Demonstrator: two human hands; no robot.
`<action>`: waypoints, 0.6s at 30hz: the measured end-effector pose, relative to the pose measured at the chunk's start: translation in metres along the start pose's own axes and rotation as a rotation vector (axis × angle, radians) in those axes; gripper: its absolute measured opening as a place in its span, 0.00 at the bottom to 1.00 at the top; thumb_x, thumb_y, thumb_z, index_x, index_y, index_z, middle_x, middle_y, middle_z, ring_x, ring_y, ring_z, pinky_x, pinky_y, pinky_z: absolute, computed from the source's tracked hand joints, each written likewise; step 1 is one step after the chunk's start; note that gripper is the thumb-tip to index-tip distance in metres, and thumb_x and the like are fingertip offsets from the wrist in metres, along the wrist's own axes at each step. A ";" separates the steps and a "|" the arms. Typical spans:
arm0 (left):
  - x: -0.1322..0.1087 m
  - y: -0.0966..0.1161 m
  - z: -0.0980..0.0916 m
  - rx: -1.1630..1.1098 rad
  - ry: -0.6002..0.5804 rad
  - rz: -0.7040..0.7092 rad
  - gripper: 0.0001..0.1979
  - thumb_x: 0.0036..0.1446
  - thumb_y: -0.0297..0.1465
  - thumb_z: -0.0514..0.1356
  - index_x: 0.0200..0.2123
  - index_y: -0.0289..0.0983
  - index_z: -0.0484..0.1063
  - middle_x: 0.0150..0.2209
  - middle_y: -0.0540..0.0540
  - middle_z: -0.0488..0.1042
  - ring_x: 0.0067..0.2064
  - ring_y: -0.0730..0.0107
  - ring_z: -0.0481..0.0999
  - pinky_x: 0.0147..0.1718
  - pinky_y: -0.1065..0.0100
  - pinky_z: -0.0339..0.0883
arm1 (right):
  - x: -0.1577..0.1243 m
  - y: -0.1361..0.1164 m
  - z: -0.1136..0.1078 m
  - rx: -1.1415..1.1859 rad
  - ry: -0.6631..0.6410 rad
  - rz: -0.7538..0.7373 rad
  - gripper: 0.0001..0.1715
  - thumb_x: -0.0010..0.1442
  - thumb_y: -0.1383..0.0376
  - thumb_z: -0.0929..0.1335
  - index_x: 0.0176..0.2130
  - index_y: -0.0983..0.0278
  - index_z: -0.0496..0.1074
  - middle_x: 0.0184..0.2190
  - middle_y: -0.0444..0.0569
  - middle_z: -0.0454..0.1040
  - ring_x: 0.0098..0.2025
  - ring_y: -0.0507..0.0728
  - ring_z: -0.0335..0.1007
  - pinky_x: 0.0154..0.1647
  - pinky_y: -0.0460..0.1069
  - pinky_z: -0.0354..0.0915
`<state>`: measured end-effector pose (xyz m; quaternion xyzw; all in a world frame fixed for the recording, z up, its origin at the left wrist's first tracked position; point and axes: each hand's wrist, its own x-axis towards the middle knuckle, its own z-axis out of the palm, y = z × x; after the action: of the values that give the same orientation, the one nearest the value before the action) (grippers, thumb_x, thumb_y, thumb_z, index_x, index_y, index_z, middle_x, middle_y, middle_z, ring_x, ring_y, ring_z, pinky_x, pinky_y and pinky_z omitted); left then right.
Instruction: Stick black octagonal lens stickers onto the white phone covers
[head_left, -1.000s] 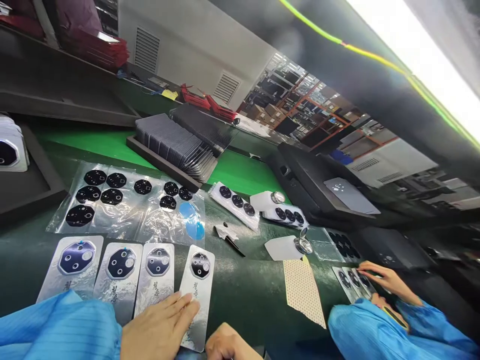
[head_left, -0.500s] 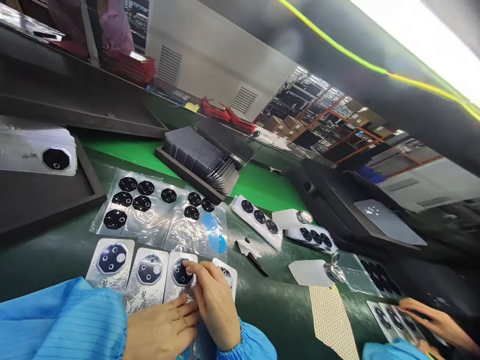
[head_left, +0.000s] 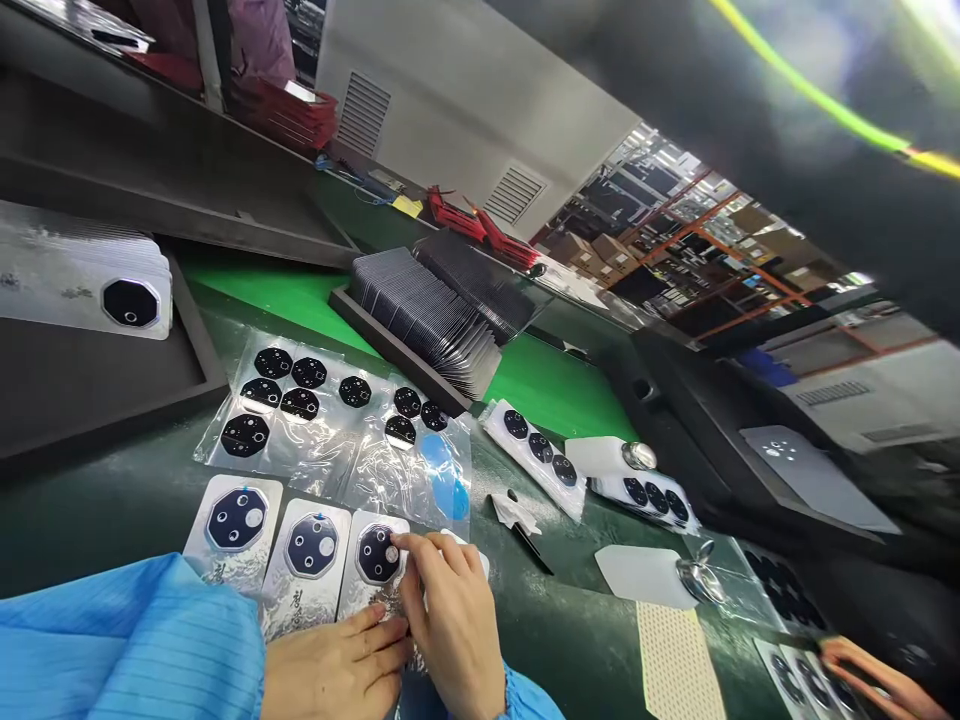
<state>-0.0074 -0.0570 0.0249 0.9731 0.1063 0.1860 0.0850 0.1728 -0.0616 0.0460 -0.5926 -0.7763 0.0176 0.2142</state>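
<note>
Four silvery panels lie in a row, among them a third panel (head_left: 360, 595) with a dark octagonal disc (head_left: 376, 553). My left hand (head_left: 337, 665) lies flat across its lower part, fingers stretched out. The fingertips of my right hand (head_left: 454, 625) are drawn together at the disc's right edge; whether they pinch anything is hidden. To the left are a second panel (head_left: 300, 600) and a first panel (head_left: 262, 565), their discs each bearing a small blue tab. My right hand largely covers the fourth panel (head_left: 476, 558).
Behind lie clear plastic sheets (head_left: 352, 460) with black octagonal stickers. A black tray (head_left: 397, 355) holds a stack of dark plates. Dispenser bottles (head_left: 645, 577), a black-handled tool (head_left: 532, 548) and a dotted sheet (head_left: 679, 660) lie rightward. A co-worker's hand (head_left: 870, 675) touches similar panels.
My right fingertips have shifted from the disc's middle to its right edge, uncovering more of it. My left hand stays flat on the panel. The whole view has shifted slightly.
</note>
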 end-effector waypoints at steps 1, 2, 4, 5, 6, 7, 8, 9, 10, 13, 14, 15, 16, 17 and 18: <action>0.000 0.000 0.001 0.000 0.004 -0.003 0.14 0.69 0.29 0.51 0.51 0.33 0.73 0.53 0.48 0.76 0.56 0.68 0.72 0.59 0.66 0.58 | 0.003 0.001 0.001 0.057 -0.003 0.027 0.14 0.64 0.75 0.60 0.44 0.61 0.67 0.35 0.47 0.72 0.36 0.57 0.67 0.35 0.51 0.62; 0.000 0.000 0.002 0.000 0.008 -0.005 0.14 0.69 0.28 0.50 0.51 0.33 0.72 0.53 0.48 0.76 0.56 0.68 0.73 0.59 0.65 0.58 | 0.007 0.003 0.003 0.129 -0.005 0.051 0.11 0.65 0.74 0.61 0.43 0.61 0.67 0.35 0.47 0.72 0.36 0.56 0.67 0.35 0.50 0.63; -0.001 0.000 0.002 0.001 0.012 -0.005 0.15 0.69 0.28 0.49 0.52 0.32 0.72 0.54 0.48 0.76 0.56 0.68 0.73 0.59 0.65 0.58 | 0.016 0.006 0.009 0.278 -0.023 0.070 0.08 0.66 0.72 0.61 0.42 0.61 0.66 0.35 0.47 0.71 0.37 0.55 0.67 0.36 0.49 0.65; -0.001 0.000 0.003 0.003 0.015 -0.003 0.15 0.69 0.28 0.49 0.51 0.33 0.72 0.54 0.48 0.76 0.56 0.68 0.73 0.59 0.65 0.58 | 0.019 0.007 0.013 0.333 -0.038 0.069 0.08 0.66 0.72 0.61 0.41 0.61 0.66 0.35 0.46 0.71 0.37 0.55 0.68 0.36 0.48 0.65; -0.001 0.001 0.003 0.007 0.023 0.000 0.14 0.69 0.28 0.49 0.51 0.33 0.72 0.53 0.48 0.76 0.56 0.68 0.73 0.59 0.65 0.59 | 0.022 0.008 0.017 0.370 -0.054 0.068 0.08 0.66 0.72 0.61 0.40 0.61 0.65 0.34 0.46 0.70 0.36 0.55 0.67 0.36 0.48 0.65; -0.001 0.001 0.004 0.011 0.028 0.001 0.14 0.69 0.28 0.49 0.50 0.33 0.73 0.53 0.49 0.77 0.56 0.68 0.73 0.58 0.65 0.59 | 0.024 0.010 0.020 0.388 -0.069 0.069 0.08 0.66 0.72 0.61 0.39 0.61 0.65 0.34 0.45 0.70 0.36 0.54 0.67 0.36 0.48 0.65; -0.001 0.001 0.004 0.014 0.031 0.005 0.14 0.69 0.27 0.50 0.49 0.33 0.73 0.53 0.49 0.77 0.55 0.68 0.74 0.58 0.65 0.60 | 0.026 0.011 0.023 0.393 -0.079 0.069 0.08 0.66 0.72 0.61 0.39 0.61 0.65 0.34 0.45 0.70 0.36 0.54 0.67 0.36 0.48 0.65; -0.001 0.001 0.004 0.015 0.030 0.007 0.13 0.69 0.27 0.50 0.49 0.33 0.73 0.53 0.50 0.77 0.55 0.68 0.74 0.58 0.65 0.60 | 0.026 0.012 0.025 0.390 -0.090 0.068 0.07 0.67 0.72 0.60 0.39 0.61 0.65 0.34 0.46 0.69 0.36 0.54 0.67 0.36 0.48 0.65; -0.001 0.000 0.003 0.015 0.026 0.011 0.13 0.69 0.27 0.50 0.48 0.33 0.73 0.53 0.50 0.77 0.55 0.68 0.74 0.58 0.65 0.60 | 0.026 0.013 0.026 0.382 -0.098 0.062 0.07 0.67 0.73 0.60 0.39 0.62 0.64 0.34 0.46 0.69 0.36 0.54 0.66 0.36 0.48 0.65; -0.001 -0.001 0.000 0.010 0.003 0.020 0.13 0.69 0.27 0.49 0.48 0.33 0.73 0.53 0.49 0.77 0.56 0.68 0.74 0.58 0.65 0.61 | 0.026 0.018 0.028 0.337 -0.115 -0.014 0.08 0.68 0.73 0.59 0.40 0.62 0.63 0.35 0.47 0.69 0.37 0.55 0.66 0.37 0.49 0.65; 0.000 -0.001 -0.002 0.010 -0.001 0.023 0.14 0.69 0.27 0.49 0.48 0.33 0.73 0.53 0.49 0.77 0.56 0.67 0.74 0.58 0.64 0.61 | 0.027 0.019 0.028 0.326 -0.120 -0.046 0.08 0.68 0.73 0.59 0.40 0.62 0.63 0.35 0.48 0.69 0.37 0.55 0.65 0.37 0.49 0.65; 0.000 -0.002 -0.003 0.010 -0.005 0.026 0.14 0.69 0.27 0.49 0.47 0.33 0.73 0.53 0.49 0.76 0.56 0.67 0.74 0.57 0.64 0.62 | 0.028 0.021 0.028 0.318 -0.127 -0.076 0.08 0.68 0.73 0.59 0.40 0.63 0.63 0.35 0.48 0.69 0.38 0.55 0.65 0.38 0.49 0.64; 0.000 -0.002 -0.005 0.011 -0.010 0.029 0.14 0.69 0.27 0.48 0.47 0.33 0.73 0.53 0.49 0.76 0.56 0.67 0.74 0.57 0.64 0.62 | 0.029 0.022 0.028 0.313 -0.134 -0.101 0.09 0.69 0.74 0.58 0.40 0.63 0.63 0.36 0.48 0.69 0.38 0.55 0.65 0.38 0.49 0.64; 0.000 -0.002 -0.007 0.012 -0.013 0.031 0.14 0.69 0.27 0.48 0.47 0.33 0.73 0.53 0.48 0.76 0.56 0.67 0.74 0.57 0.64 0.62 | 0.030 0.023 0.027 0.311 -0.139 -0.119 0.09 0.69 0.74 0.58 0.39 0.62 0.63 0.36 0.48 0.69 0.38 0.55 0.65 0.38 0.49 0.64; 0.000 -0.002 -0.008 0.013 -0.016 0.033 0.14 0.69 0.27 0.48 0.48 0.32 0.73 0.54 0.48 0.76 0.56 0.66 0.74 0.57 0.64 0.62 | 0.030 0.023 0.027 0.310 -0.142 -0.133 0.10 0.69 0.74 0.58 0.39 0.62 0.63 0.36 0.48 0.69 0.38 0.55 0.64 0.39 0.49 0.64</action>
<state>-0.0105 -0.0536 0.0321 0.9766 0.0908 0.1790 0.0766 0.1781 -0.0203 0.0244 -0.4970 -0.8151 0.1644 0.2482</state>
